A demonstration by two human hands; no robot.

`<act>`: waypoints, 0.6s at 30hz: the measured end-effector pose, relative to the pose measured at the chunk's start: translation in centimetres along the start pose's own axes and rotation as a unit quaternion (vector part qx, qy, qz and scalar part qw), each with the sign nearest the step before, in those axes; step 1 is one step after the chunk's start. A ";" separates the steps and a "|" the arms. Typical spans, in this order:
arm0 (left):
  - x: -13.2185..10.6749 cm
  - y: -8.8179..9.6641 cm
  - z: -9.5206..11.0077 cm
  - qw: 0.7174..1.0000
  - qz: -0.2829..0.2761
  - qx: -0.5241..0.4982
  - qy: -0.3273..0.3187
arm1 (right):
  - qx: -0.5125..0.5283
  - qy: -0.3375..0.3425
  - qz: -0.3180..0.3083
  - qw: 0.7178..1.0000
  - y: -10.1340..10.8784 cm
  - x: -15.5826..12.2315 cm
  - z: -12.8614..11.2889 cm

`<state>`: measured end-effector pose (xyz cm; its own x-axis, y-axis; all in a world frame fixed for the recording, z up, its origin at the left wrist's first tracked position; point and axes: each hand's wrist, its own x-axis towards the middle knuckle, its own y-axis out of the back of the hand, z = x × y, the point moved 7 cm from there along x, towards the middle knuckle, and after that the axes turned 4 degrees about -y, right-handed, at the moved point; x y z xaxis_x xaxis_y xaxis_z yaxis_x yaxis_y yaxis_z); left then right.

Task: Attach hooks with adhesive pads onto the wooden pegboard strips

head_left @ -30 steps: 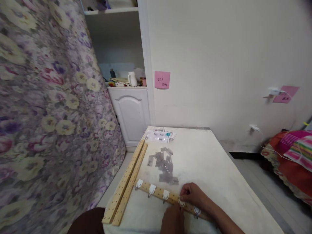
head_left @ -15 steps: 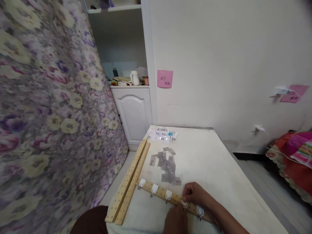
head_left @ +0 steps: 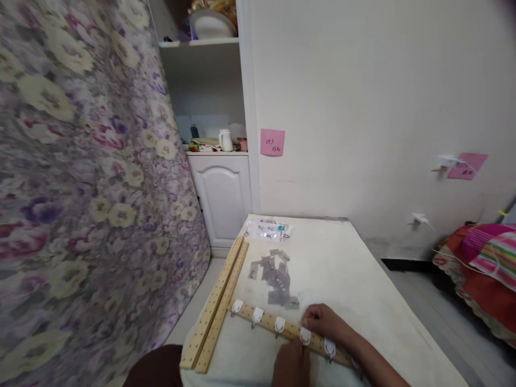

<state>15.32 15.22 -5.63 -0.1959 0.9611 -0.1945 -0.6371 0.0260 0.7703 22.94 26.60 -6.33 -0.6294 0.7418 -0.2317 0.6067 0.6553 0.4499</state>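
Observation:
A perforated wooden strip [head_left: 264, 321] lies slantwise across the near part of the table, with several white hooks [head_left: 279, 324] along it. My left hand [head_left: 291, 363] is closed at the near edge of the strip, its fingertips at the lower end of one white hook [head_left: 305, 336]. Just beyond that hook, my right hand [head_left: 322, 320] is curled with thumb and fingers together over the strip's far edge. Whatever it may pinch is hidden. Another white hook [head_left: 329, 348] sits under my right wrist.
Two longer perforated wooden strips [head_left: 222, 301] lie along the table's left edge. Small clear packets [head_left: 278, 279] are heaped mid-table. Flat printed packaging [head_left: 264, 231] lies at the far end of the white-covered table [head_left: 342, 269]. A floral curtain [head_left: 100, 188] hangs at left.
The camera view has tilted up slightly. My right fingertips have drawn a little away from the hook, which shows more fully. My left hand stays at its lower end.

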 end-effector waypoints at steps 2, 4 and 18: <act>0.1 -0.2 -0.2 1.000 0.004 0.016 -0.005 | -0.028 0.002 0.024 0.999 0.4 -0.2 -0.4; 0.3 -0.4 -0.4 1.000 0.007 0.027 -0.011 | -0.060 0.004 0.044 0.997 0.5 -0.3 -0.9; -1.2 0.2 -2.0 0.990 -0.111 0.088 0.021 | -0.404 0.004 0.049 0.914 -3.9 -0.6 -6.7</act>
<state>13.94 13.55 -6.45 -0.0992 0.9141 -0.3932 -0.5293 0.2861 0.7987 17.67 22.66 -2.20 -0.5959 0.7887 -0.1509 0.1070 0.2642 0.9585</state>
